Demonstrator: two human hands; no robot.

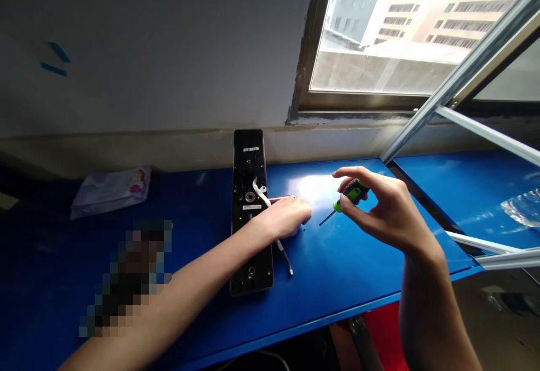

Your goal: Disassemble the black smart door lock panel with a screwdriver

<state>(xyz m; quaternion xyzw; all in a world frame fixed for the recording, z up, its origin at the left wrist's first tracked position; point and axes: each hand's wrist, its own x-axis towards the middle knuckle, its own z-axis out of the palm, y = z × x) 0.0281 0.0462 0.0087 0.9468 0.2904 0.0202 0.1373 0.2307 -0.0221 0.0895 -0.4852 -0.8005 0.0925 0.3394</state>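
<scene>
A long black panel [247, 264], which looks like the back of a door lock, lies on the blue table with labels, screw holes and a round fitting showing. From it comes a white-sleeved cable [261, 195] that passes under my left wrist and ends in a small white plug. My left hand [291, 216] reaches across the panel, its fingers curled down at the tabletop; whatever they pinch is hidden. Beside it sits a tiny dark screw-like piece [304, 229]. My right hand [379, 208] grips a green and black screwdriver [353, 192], its tip angled down-left above the table.
A whitish plastic packet [112, 191] lies at the back left. Nearer, a pixelated object [130, 275] rests beside my left forearm. On the right, a metal frame [422, 121] rises before the window, and a clear plastic piece [523, 208] lies beyond it.
</scene>
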